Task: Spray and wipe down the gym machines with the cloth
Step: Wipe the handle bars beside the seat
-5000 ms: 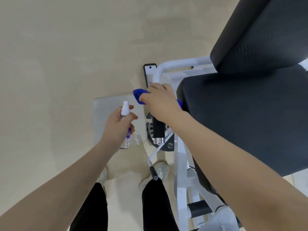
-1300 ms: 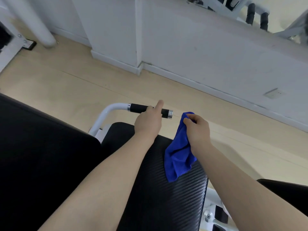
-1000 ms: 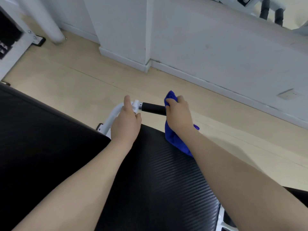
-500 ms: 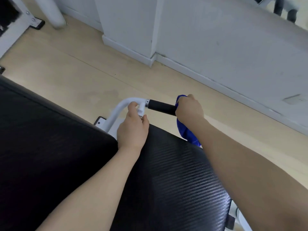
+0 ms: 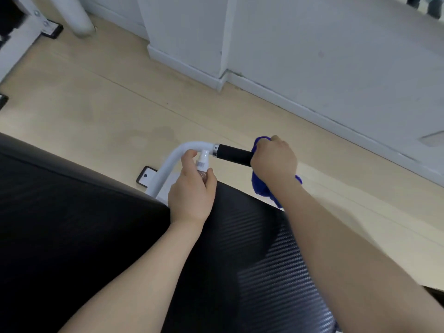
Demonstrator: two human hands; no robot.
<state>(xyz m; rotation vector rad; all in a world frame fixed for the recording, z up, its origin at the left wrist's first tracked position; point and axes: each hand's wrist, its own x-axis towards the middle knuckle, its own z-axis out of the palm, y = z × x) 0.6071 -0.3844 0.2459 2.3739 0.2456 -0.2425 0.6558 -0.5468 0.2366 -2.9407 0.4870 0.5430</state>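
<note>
The right hand wraps the blue cloth round the outer end of the black handle grip. It should twist along the whole grip — while the left hand, fingers curled on the spray bottle, keeps the nozzle clear.

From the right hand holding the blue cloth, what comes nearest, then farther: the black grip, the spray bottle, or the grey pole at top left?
1. Black grip, touching the right hand.
2. Spray bottle, leftward in the left hand.
3. Grey pole, far top left.
</note>
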